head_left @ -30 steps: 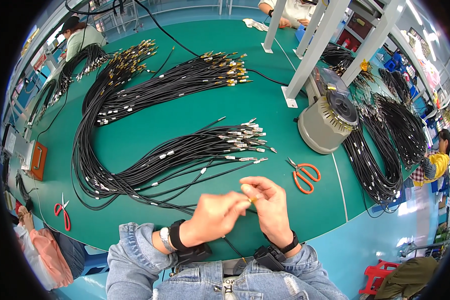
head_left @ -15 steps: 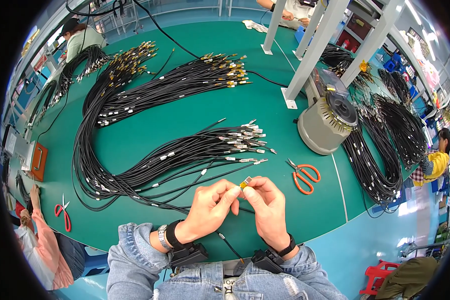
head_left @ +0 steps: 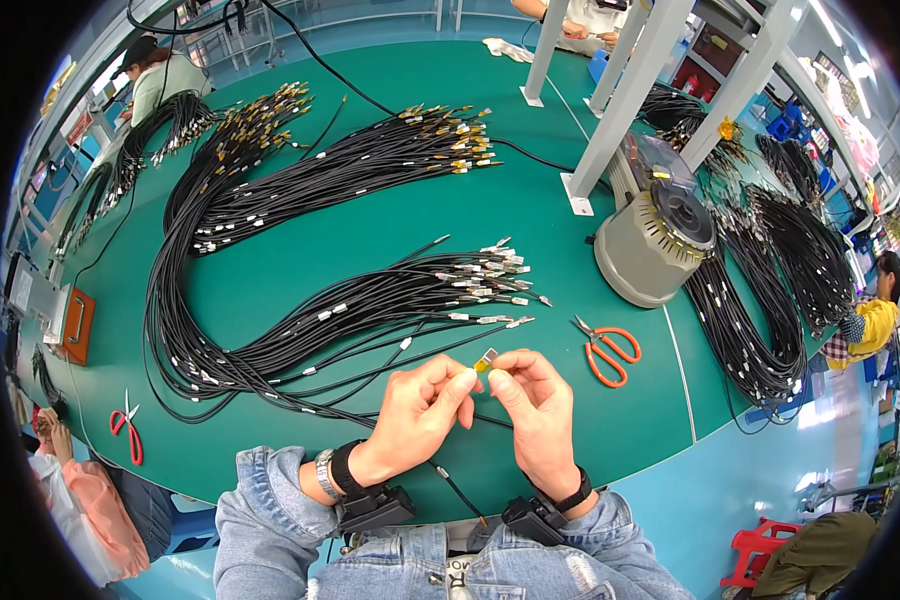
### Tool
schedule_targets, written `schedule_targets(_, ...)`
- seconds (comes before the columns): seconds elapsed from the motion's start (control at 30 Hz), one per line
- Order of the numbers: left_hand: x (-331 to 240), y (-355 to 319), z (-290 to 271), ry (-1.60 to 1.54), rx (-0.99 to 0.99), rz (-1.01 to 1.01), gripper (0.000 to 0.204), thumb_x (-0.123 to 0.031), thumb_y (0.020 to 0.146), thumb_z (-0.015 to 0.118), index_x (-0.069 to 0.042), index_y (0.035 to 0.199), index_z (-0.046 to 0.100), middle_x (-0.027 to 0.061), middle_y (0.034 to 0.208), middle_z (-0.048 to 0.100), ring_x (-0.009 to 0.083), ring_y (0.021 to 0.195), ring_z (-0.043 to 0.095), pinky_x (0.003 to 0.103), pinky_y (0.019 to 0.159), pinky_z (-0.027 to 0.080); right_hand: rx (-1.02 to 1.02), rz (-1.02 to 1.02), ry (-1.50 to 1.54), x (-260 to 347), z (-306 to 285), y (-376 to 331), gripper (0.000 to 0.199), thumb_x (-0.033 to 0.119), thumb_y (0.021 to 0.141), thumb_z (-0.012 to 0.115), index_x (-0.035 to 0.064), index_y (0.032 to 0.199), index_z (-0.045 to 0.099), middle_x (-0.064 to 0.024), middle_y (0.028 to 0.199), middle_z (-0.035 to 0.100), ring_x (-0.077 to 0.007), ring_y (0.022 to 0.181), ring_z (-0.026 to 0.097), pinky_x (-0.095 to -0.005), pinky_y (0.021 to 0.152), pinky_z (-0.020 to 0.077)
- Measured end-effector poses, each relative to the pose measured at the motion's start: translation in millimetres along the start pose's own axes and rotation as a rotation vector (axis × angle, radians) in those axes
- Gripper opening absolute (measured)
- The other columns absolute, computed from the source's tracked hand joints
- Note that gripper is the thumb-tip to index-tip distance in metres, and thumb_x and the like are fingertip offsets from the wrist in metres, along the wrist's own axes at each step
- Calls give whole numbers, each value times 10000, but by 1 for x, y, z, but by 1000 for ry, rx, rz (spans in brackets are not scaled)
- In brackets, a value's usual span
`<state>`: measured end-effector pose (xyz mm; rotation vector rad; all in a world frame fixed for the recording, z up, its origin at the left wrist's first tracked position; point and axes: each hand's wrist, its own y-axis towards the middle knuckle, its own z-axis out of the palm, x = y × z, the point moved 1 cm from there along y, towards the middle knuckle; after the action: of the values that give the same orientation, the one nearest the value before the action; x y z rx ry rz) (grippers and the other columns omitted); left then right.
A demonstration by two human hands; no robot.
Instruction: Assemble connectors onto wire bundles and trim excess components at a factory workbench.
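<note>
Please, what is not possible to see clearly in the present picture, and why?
In the head view:
Small yellow piece: lower end, hidden by the left hand and right hand.
White tags: any print, too small.
Black cables: exact number, strands overlap.
Person at top: head, cut off by the edge.

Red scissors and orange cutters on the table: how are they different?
The red scissors have red handles; the orange cutters have orange ones. The orange cutters lie close to the right hand, while the red scissors lie far out from the left hand. The orange cutters' loops look bigger than the red scissors' loops. Both rest on the green table.
</note>
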<state>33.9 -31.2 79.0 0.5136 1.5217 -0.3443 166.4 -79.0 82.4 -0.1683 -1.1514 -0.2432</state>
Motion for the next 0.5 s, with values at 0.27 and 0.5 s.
schedule_targets(0.27,-4,0,2,10,4,-72,163,-131,916,522,0,837,579,16,543,560,28,462,432,215,408,300,49,-21,27,-4,-5,2,65,22,844,605,-19,885,575,-46,886,560,-115,801,545,-240,746,448)
schedule_targets(0.5,-1,-2,3,35,-12,-28,169,-135,923,511,-4,836,574,17,549,563,27,447,421,207,398,295,52,-133,-55,-9,-5,1,49,2,842,597,-28,872,574,-56,881,558,-123,800,554,-248,746,457)
